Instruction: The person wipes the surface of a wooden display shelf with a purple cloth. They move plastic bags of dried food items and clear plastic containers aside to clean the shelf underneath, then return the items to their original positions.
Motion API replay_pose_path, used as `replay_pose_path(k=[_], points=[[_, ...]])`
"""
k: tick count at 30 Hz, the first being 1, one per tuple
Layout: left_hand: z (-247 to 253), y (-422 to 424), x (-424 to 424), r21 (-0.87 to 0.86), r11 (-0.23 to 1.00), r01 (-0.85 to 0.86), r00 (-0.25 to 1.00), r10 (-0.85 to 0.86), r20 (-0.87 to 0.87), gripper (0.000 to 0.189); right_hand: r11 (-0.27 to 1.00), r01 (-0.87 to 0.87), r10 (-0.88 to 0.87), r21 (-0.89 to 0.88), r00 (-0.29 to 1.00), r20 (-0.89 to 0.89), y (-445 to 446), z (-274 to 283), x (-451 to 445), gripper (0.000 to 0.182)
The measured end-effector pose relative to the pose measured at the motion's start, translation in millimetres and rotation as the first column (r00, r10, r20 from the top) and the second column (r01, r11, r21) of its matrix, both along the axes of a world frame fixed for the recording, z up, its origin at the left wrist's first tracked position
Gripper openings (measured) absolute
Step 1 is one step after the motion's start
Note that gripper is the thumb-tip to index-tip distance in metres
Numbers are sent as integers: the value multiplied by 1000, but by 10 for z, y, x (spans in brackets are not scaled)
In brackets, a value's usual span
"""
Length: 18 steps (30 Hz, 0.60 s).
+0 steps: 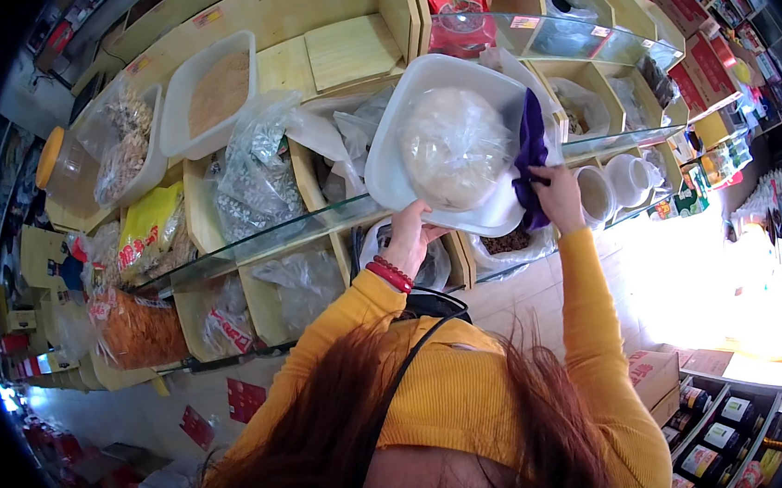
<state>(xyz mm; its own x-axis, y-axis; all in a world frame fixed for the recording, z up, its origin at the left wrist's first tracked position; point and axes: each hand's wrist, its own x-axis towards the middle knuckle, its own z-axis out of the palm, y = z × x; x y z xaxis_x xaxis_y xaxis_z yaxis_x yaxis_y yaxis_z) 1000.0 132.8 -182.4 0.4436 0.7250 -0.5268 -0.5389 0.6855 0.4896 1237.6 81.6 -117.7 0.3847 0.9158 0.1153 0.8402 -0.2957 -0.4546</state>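
My left hand (411, 235) grips the near rim of a white plastic tub (389, 146), which is tilted above the wooden bins. In the tub lies a rounded clear plastic bag (456, 149) with pale contents that I cannot make out. My right hand (559, 194) holds a purple cloth (532, 159) against the tub's right wall; part of the cloth hangs over the rim. Left of the tub, another white tub (237, 126) holds a light brown powder or grain.
Wooden bins with glass edges (259, 236) run below and around the tub. Bagged goods (257, 183) fill several compartments. White plastic jars (627, 179) stand at the right. An orange-lidded jar (51, 158) lies far left. Boxes and bottles (700, 461) stand at the lower right.
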Motion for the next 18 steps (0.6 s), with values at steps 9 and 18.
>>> replay_pose_path(k=[9, 18], points=[[-30, -126, 264, -86, 986, -145, 989, 148, 26, 34, 975, 170, -106, 141, 919, -379, -665, -254, -415, 40], [-11, -239, 294, -97, 991, -91, 977, 108, 185, 39, 808, 495, -103, 320, 654, -749, -471, -573, -730, 32]])
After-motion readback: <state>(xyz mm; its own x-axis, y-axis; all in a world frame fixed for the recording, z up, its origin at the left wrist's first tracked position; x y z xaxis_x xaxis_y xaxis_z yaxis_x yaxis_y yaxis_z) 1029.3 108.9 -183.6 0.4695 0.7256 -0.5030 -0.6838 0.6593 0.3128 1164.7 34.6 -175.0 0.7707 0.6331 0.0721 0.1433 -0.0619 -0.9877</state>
